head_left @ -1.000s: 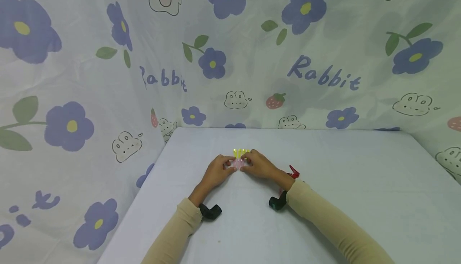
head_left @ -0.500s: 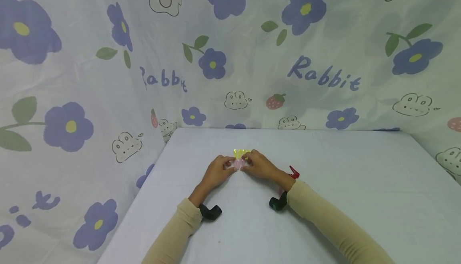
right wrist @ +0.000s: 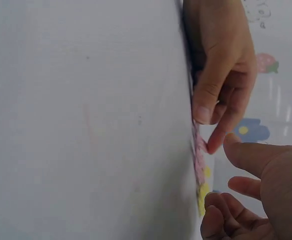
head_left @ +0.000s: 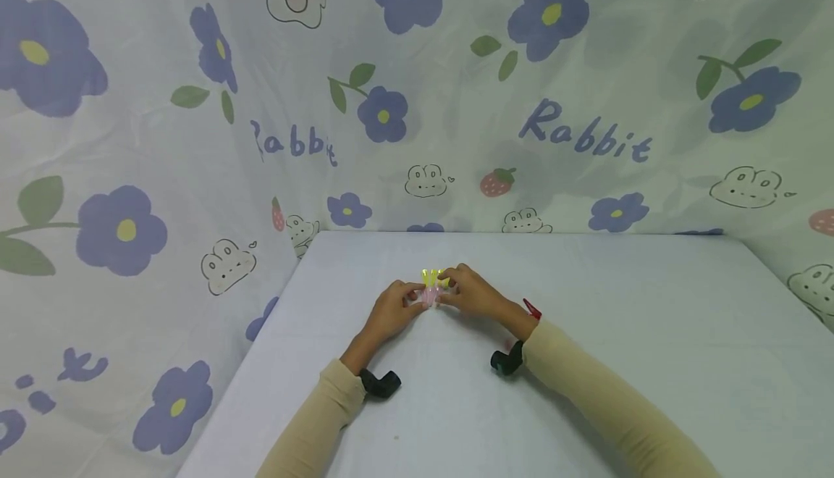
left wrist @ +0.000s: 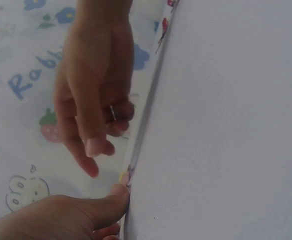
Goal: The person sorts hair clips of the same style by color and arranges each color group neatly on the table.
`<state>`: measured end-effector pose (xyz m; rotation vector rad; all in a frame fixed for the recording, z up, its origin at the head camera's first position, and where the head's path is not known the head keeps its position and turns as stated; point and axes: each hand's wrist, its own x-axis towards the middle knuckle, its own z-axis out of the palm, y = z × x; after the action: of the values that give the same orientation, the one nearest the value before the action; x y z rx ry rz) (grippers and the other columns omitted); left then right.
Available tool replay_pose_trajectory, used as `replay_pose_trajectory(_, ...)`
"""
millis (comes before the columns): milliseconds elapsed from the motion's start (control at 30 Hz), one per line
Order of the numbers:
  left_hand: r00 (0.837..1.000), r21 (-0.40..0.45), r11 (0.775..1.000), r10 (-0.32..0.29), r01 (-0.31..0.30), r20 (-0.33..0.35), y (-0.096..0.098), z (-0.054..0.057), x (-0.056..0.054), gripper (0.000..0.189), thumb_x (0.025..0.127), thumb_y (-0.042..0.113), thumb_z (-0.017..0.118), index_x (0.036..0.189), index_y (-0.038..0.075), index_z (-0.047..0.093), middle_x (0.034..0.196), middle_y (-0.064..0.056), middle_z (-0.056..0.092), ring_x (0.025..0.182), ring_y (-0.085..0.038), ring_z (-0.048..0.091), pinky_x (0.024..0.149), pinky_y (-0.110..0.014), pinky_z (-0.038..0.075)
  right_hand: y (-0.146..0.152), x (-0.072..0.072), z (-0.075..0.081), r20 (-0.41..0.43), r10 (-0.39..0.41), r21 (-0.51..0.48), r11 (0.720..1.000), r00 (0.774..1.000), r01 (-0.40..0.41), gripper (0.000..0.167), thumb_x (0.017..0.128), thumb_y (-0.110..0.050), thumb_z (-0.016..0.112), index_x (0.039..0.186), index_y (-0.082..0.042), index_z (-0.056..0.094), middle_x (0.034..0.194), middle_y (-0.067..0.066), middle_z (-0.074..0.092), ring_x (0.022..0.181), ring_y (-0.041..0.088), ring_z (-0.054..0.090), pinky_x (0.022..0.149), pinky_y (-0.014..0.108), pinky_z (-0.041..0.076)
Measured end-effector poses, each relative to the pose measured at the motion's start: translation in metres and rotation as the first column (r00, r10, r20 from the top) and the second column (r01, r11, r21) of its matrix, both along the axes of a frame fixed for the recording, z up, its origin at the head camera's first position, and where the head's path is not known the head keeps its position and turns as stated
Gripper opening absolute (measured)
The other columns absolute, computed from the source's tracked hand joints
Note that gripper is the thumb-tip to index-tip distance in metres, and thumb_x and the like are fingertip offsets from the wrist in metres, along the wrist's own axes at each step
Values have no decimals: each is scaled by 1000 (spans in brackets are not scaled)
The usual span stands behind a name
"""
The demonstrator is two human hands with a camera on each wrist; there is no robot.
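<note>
Fingers [right wrist: 244,187] on the right hand [head_left: 476,295] are spread apart near the pink pieces [head_left: 431,296], which lie on the white worktop [head_left: 619,319] just this side of the yellow pieces [head_left: 433,277]. Left hand [head_left: 393,310] has its thumb and 1 finger at the pink's left edge, can't tell if it's pinching. Red thing [head_left: 531,309] pokes out beside the right sleeve [head_left: 606,398].

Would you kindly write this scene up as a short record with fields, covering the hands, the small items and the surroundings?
Left hand: at the left edge of the pink pieces; grip unclear
Right hand: at the right of the pink and yellow pieces; contact unclear
Arrangement: yellow just beyond pink, as the person faces them
Red piece: beside the right forearm, partly hidden
Surface: white table
Backdrop: patterned cloth
Worn: beige sleeves; black device on each wrist
</note>
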<state>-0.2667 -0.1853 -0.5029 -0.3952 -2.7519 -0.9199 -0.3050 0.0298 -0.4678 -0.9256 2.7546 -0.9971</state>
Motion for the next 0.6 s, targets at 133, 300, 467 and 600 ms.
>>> replay_pose_trajectory(133, 1000, 6, 1000, 0, 0, -4, 1, 1, 0, 39, 88, 25, 78, 123, 11, 70, 95, -3, 64, 75, -10, 53, 66, -26, 45, 9, -1, 18, -7, -7, -7, 1000, 1000, 7, 48, 91, -29, 74, 131, -5, 60, 110, 14, 61, 88, 18, 59, 71, 27, 51)
replay_pose_trajectory(300, 1000, 11, 1000, 16, -17, 15, 2, 2, -1, 39, 88, 26, 78, 124, 14, 70, 96, -3, 64, 75, -10, 53, 66, -26, 44, 23, 0, 37, -28, -9, 8, 1000, 1000, 9, 48, 91, -29, 75, 131, -6, 61, 112, 14, 63, 88, 18, 59, 75, 29, 53)
replay_pose_trajectory(467, 999, 5, 1000, 30, -30, 30, 2, 2, 0, 40, 88, 26, 78, 125, 15, 69, 96, -2, 63, 76, -11, 53, 65, -26, 43, 40, 5, 45, -37, 4, 26, 1000, 999, -3, 43, 90, -27, 76, 126, -7, 65, 117, 18, 62, 89, 18, 61, 76, 29, 54)
replay_pose_trajectory(600, 999, 3, 1000, 26, -26, 24, 3, 1, 1, 40, 88, 26, 78, 125, 14, 69, 95, -2, 63, 75, -11, 52, 64, -26, 43, 54, 13, 45, -27, 9, 49, 999, 1000, -8, 42, 89, -27, 77, 125, -9, 65, 117, 16, 63, 90, 17, 61, 74, 27, 55)
